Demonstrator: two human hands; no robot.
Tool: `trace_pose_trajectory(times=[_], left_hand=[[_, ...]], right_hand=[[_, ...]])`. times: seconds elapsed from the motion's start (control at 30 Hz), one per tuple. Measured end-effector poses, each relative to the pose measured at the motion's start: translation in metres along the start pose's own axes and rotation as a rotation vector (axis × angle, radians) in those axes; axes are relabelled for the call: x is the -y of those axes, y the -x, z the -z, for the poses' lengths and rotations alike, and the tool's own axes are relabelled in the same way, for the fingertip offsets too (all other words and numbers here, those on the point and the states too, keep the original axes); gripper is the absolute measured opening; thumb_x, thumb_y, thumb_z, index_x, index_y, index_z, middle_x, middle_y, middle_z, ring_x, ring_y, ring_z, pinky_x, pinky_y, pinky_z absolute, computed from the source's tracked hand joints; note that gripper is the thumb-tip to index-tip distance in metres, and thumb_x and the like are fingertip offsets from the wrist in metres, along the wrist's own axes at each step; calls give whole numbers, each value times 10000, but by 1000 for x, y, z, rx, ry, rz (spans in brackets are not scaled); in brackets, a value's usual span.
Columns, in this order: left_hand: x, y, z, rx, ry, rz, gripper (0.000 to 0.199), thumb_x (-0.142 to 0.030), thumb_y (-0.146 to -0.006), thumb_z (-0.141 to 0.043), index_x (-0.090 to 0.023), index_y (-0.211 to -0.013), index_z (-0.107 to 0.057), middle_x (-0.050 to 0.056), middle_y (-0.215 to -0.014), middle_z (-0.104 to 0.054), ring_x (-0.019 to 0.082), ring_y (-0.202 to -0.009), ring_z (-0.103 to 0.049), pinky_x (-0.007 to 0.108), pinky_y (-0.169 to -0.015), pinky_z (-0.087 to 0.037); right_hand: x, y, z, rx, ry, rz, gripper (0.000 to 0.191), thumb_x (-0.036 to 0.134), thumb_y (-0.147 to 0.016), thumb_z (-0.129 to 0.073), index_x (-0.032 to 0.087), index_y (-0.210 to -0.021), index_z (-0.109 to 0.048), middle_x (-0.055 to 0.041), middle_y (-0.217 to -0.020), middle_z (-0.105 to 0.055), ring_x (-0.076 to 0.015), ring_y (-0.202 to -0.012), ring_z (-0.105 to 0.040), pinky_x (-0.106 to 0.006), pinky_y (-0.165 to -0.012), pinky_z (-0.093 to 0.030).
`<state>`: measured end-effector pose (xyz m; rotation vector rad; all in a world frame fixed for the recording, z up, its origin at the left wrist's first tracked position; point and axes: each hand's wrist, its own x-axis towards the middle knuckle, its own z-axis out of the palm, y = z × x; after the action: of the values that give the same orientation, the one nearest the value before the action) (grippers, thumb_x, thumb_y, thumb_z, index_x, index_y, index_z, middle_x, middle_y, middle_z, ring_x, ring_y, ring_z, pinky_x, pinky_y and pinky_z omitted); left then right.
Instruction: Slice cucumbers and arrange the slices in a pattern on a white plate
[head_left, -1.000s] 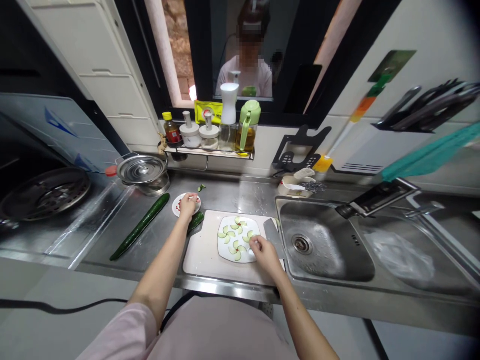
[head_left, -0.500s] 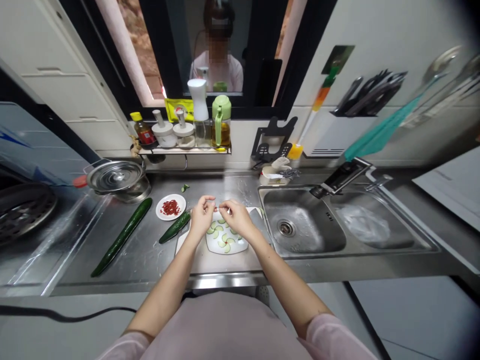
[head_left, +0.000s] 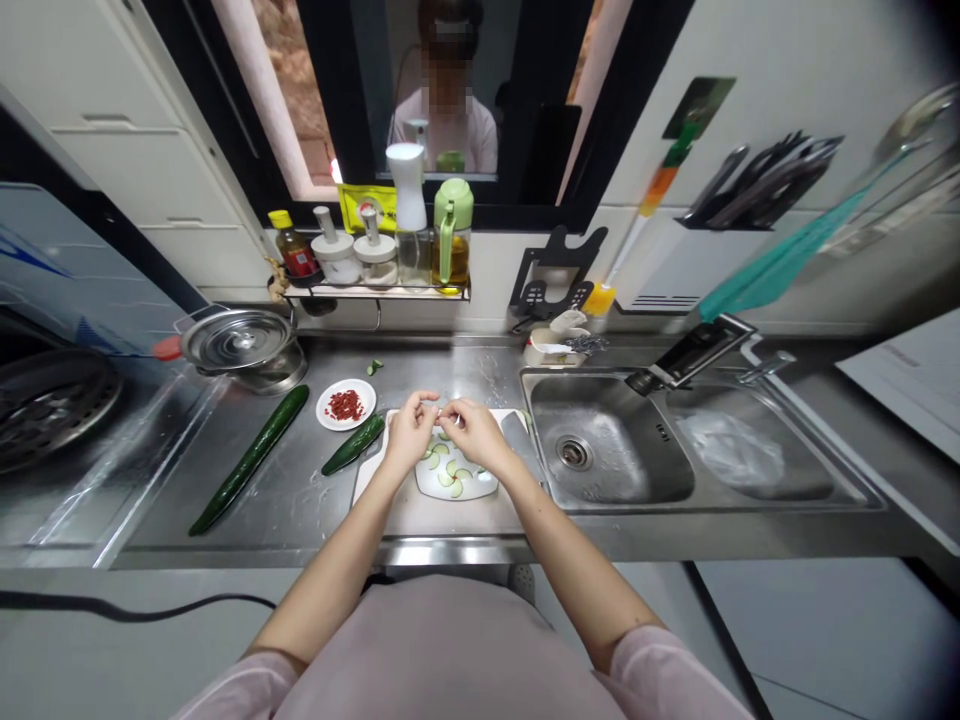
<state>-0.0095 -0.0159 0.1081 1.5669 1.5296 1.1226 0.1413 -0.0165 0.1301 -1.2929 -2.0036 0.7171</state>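
Note:
Both my hands meet over the far part of a white plate (head_left: 480, 488) bearing curved cucumber slices (head_left: 454, 478). My left hand (head_left: 415, 425) has its fingertips pinched near the plate's far edge; whatever they hold is too small to make out. Beside it, the fingers of my right hand (head_left: 470, 430) are also pressed together, their contents hidden. Under the plate lies a white cutting board (head_left: 420, 520), with a knife blade (head_left: 519, 440) on its right side. A cut cucumber piece (head_left: 352, 446) and a small dish (head_left: 367, 394) of red bits (head_left: 345, 405) are on the left.
A whole cucumber (head_left: 251, 458) lies further left, near a lidded steel pot (head_left: 262, 355). The double sink (head_left: 600, 440) with its faucet (head_left: 690, 358) is on the right. Behind the hands runs a rack (head_left: 375, 292) of seasoning bottles. Cucumber scraps (head_left: 374, 367) sit behind the dish.
The camera view has shifted slightly, so the counter items appear a little higher and further right. My hands stay close together over the plate, with their fingertips slightly nearer each other.

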Motion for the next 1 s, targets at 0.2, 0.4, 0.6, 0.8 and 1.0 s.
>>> trace_pose_trajectory(times=[0.2,0.4,0.6,0.8,1.0], left_hand=[[15,4,5,37,128,24,295,-365,-813,-569,-204,-1056,-613,-8,-685,-636,150,-700,-626,248,-684,-450],[32,10,10,86,132,37,245,-419,-784,-592,-190,-844,-653,21,-757,-669,147,-712,-594,242,-675,-453],[49,11,10,99,1,36,218,-386,-811,-559,-194,-834,-658,12,-755,-674,137,-671,-576,234,-652,-434],[69,18,10,102,-358,158,174,-332,-826,-562,-231,-909,-676,9,-808,-704,160,-718,-610,264,-713,-399],[75,22,-2,238,-507,157,157,-257,-839,-531,-235,-900,-674,39,-901,-724,213,-901,-633,327,-820,-362]], right_hand=[[-2,1,-2,12,3,-12,134,232,-839,-521,193,-768,-628,-1,-767,-610,-127,-705,-505,-226,-645,-342],[-12,2,-15,41,-2,-40,142,251,-826,-519,195,-792,-645,10,-724,-607,-127,-682,-505,-221,-636,-341],[-24,-1,-32,103,29,-123,124,239,-812,-531,195,-793,-645,13,-711,-624,-127,-668,-522,-214,-621,-335],[-44,9,-57,256,161,-234,129,225,-852,-519,186,-829,-640,-4,-733,-647,-124,-652,-540,-213,-585,-295],[-51,11,-71,339,308,-280,171,215,-891,-485,168,-889,-650,-57,-828,-689,-144,-712,-563,-237,-595,-268]])
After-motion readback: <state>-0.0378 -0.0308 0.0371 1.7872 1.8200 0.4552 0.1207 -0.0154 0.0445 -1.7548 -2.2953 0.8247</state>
